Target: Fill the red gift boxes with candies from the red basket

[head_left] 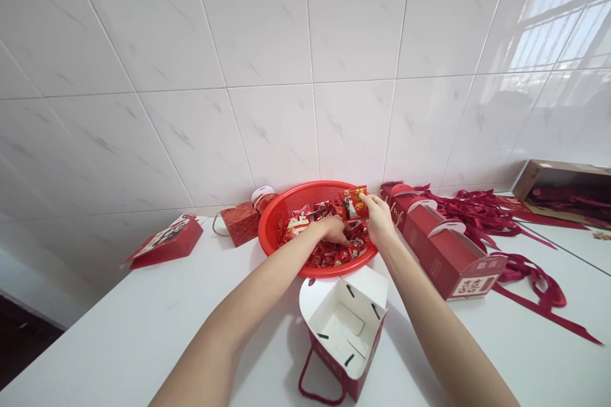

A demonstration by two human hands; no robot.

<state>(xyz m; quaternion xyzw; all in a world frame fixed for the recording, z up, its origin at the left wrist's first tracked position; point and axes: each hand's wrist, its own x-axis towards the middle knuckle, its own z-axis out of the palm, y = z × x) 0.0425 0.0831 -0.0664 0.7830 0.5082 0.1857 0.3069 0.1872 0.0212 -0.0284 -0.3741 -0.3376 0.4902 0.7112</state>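
My right hand [380, 221] pinches a red candy packet [353, 202] with gold print and holds it up at the right rim of a red plastic basket [268, 245]. Inside the basket lie many small wrapped candies [329, 257], mostly red. My left hand [335, 230] reaches down among them, its fingers curled together and partly hidden by wrappers. Just in front of the basket stands an open gift box [341, 331], white inside and dark red outside, with a red rope handle [310, 391]. Its lid flaps are spread, and nothing lies on its bottom.
Several closed red gift boxes [442, 248] stand in a row on the right, with dark red ribbons [472, 216] behind and beside them. A cardboard box [539, 181] with more ribbon sits far right. Left are a red bag [167, 241] and a small patterned box [240, 224] against the tiled wall.
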